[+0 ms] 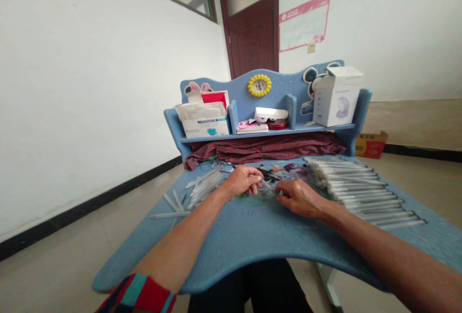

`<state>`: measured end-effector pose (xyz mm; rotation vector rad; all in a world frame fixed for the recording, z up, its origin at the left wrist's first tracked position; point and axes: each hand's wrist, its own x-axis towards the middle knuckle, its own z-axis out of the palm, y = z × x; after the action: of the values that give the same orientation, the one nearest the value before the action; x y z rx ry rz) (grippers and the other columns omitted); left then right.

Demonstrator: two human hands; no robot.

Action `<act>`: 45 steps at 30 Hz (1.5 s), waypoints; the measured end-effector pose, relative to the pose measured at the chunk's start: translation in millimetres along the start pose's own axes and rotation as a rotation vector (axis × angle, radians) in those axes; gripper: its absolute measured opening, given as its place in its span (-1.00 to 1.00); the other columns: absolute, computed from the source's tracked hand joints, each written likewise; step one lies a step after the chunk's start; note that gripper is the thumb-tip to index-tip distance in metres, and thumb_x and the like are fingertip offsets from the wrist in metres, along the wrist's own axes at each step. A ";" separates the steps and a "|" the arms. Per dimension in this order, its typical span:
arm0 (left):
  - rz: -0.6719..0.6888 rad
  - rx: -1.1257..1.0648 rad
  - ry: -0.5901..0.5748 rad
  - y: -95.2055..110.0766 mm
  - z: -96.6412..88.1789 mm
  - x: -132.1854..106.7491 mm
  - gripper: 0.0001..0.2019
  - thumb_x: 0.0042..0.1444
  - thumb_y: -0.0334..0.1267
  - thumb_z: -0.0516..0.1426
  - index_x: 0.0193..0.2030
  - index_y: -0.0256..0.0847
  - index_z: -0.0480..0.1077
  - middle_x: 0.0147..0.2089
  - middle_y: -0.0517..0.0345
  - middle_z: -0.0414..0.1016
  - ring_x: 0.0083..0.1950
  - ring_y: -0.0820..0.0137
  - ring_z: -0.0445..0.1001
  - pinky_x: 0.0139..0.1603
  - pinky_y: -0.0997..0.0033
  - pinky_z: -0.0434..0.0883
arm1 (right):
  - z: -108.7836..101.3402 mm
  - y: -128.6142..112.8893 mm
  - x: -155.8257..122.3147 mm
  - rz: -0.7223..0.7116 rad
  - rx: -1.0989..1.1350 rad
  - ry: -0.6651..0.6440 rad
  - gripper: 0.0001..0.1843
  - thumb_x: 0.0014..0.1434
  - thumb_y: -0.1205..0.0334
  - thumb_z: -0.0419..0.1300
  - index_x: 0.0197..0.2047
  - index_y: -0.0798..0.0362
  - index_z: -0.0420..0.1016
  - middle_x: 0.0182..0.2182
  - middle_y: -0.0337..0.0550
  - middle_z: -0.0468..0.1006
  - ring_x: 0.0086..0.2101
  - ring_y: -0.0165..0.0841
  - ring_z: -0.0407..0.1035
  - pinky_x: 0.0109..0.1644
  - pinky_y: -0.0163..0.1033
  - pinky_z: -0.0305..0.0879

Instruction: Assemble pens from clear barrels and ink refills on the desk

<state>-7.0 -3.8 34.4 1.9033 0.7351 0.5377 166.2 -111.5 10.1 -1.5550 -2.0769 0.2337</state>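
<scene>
Near the middle of the desk, my left hand [246, 180] pinches one end of a thin translucent plastic tube [267, 185]. My right hand [298, 198] is closed at the tube's other end, its fingertips partly hiding what they grip. Beyond my hands lies a small heap of black slender parts [269, 174]. Left of my left hand is a loose pile of clear plastic tubes [207, 187], with a few strays nearer the desk's left edge. To the right of my right hand, several translucent pen-like sticks [364, 188] lie in a row, dark at their right ends.
The blue desk [252, 236] has a curved front edge. Along its back lies a folded red checked cloth [267, 148]. The shelf above holds an open mask box [205, 125], a red round case [277, 124] and a white carton [337, 101]. A cardboard box [371, 144] stands behind, right.
</scene>
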 end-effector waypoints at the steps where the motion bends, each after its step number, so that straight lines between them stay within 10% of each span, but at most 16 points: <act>1: 0.000 0.003 0.001 -0.2 0.2 0.3 -0.87 -0.04 -0.35 0.08 -0.34 -0.36 0.37 -0.53 0.17 0.46 -0.66 0.54 0.38 -0.69 0.62 0.24 | -0.5 -0.2 -0.1 -0.001 -0.002 0.000 -0.83 0.04 0.26 0.05 -0.37 0.09 0.45 -0.65 -0.28 0.32 -0.60 -0.50 0.14 -0.51 -0.39 -0.06; 45: -0.089 -0.219 0.020 9.6 -5.3 -5.0 -0.79 -0.13 -0.25 0.19 -0.37 -0.37 0.39 -0.53 0.09 0.49 -0.69 0.54 0.34 -0.72 0.61 0.20 | 3.1 1.0 1.4 -0.019 0.180 0.023 -0.85 0.04 0.32 0.03 -0.39 0.10 0.42 -0.65 -0.31 0.26 -0.60 -0.52 0.10 -0.53 -0.40 -0.07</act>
<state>-11.6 -7.1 45.0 1.6573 0.7388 0.5580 165.1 -109.3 7.5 -1.4241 -1.9926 0.3829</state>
